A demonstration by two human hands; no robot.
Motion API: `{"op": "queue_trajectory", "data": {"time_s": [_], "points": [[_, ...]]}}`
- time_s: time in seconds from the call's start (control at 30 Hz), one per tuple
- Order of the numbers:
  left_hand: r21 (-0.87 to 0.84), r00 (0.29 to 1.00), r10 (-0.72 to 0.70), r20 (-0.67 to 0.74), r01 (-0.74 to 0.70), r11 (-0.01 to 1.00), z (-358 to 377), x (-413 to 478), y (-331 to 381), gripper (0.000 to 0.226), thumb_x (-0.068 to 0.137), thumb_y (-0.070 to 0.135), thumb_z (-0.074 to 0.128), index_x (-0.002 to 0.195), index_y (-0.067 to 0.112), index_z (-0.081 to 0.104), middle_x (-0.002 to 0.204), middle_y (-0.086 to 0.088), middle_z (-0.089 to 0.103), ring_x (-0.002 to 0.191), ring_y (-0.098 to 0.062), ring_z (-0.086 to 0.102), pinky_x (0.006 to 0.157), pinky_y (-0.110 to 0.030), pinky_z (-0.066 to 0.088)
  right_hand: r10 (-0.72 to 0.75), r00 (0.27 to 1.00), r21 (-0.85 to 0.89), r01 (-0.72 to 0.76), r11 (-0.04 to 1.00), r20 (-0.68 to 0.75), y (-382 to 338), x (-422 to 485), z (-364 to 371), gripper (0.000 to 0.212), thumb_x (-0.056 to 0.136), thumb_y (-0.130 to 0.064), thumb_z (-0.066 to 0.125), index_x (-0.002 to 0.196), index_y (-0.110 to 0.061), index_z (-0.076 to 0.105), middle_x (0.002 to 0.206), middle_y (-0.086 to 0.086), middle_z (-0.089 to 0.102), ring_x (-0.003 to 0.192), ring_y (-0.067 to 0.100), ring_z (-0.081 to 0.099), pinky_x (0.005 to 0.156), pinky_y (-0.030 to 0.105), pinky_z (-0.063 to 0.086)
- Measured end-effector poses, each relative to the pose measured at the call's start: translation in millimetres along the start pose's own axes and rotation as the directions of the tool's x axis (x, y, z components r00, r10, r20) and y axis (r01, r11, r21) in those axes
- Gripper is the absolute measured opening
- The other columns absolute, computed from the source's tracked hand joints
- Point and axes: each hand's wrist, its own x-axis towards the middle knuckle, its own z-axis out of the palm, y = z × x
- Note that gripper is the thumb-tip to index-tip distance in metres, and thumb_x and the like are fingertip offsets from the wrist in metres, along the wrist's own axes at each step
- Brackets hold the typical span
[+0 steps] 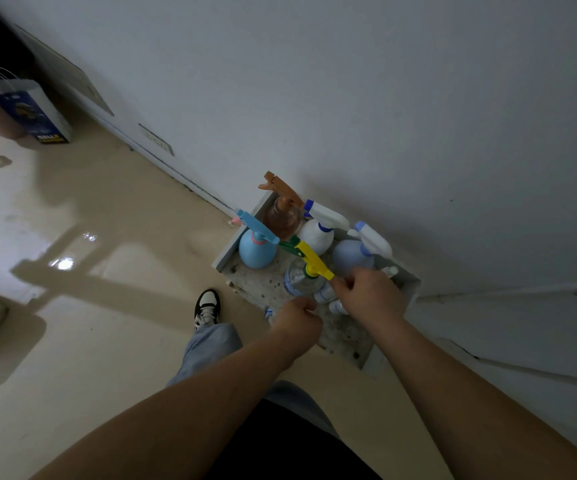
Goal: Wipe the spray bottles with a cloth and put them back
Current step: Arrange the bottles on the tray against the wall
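Several spray bottles stand on a speckled stone ledge [263, 285] against the wall: a brown one [282, 216], a blue one [257, 251], a white one with a blue nozzle [316, 235], a pale lavender one [351, 254] and a clear one with a yellow trigger head [306, 271]. My right hand [370, 296] is over the ledge's right part, its curled fingertips pinching the rear tip of the yellow head. My left hand [297, 322] is a fist just in front of the clear bottle; a small blue-white scrap, seemingly the cloth [268, 312], sticks out of it.
Small white bottles [328, 299] lie under my hands. The white wall runs right behind the ledge. My shoe [207, 308] stands on the beige floor to the ledge's left. Far left are a paper bag [32, 109] and another person's leg.
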Motion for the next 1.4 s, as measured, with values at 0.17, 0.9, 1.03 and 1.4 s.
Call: {"op": "queue_trajectory", "data": {"time_s": [0.17, 0.9, 1.03, 1.4], "points": [[0.080, 0.996, 0.082, 0.025, -0.084, 0.993, 2.8, -11.4, 12.7, 0.015, 0.089, 0.016, 0.054, 0.093, 0.029, 0.059, 0.103, -0.015, 0.072, 0.097, -0.032, 0.072, 0.086, -0.047, 0.062, 0.002, 1.000, 0.079, -0.003, 0.997, 0.005, 5.2, -0.9, -0.7, 0.056, 0.097, -0.061, 0.048, 0.066, -0.016, 0.059, 0.056, 0.001, 0.057, 0.053, 0.016, 0.056, 0.051, 0.027, 0.039], [0.360, 0.993, 0.050, 0.109, -0.086, 0.929, 32.9, -12.5, 10.6, 0.019, 0.092, 0.016, 0.056, 0.100, 0.005, 0.070, 0.095, -0.020, 0.075, 0.091, -0.035, 0.074, 0.083, -0.047, 0.063, 0.264, 0.957, 0.579, -0.286, 0.764, 0.124, 91.5, -50.5, 20.7, 0.011, 0.097, -0.024, 0.065, 0.093, -0.016, 0.059, 0.088, 0.002, 0.061, 0.083, 0.021, 0.060, 0.058, 0.025, 0.034], [0.388, 0.987, 0.089, 0.133, -0.135, 0.912, 42.6, -10.8, 7.6, 0.035, 0.092, 0.018, 0.065, 0.127, 0.017, 0.062, 0.112, -0.006, 0.069, 0.105, -0.023, 0.067, 0.092, -0.033, 0.055, 0.347, 0.921, 0.608, -0.380, 0.697, 0.179, 94.3, -54.1, 15.8, 0.028, 0.094, -0.041, 0.066, 0.084, -0.018, 0.053, 0.080, -0.001, 0.061, 0.072, 0.014, 0.063, 0.059, 0.029, 0.049], [-0.035, 0.984, 0.014, 0.179, -0.008, 0.999, 56.4, -15.4, 5.8, 0.047, 0.081, 0.000, 0.075, 0.123, 0.018, 0.062, 0.098, -0.015, 0.074, 0.075, -0.020, 0.067, 0.066, -0.027, 0.058, 0.352, 0.919, 0.719, -0.365, 0.592, 0.177, 89.7, -62.9, 5.6, 0.020, 0.095, -0.038, 0.064, 0.094, -0.019, 0.057, 0.093, 0.003, 0.067, 0.087, 0.024, 0.071, 0.077, 0.051, 0.062]]}}
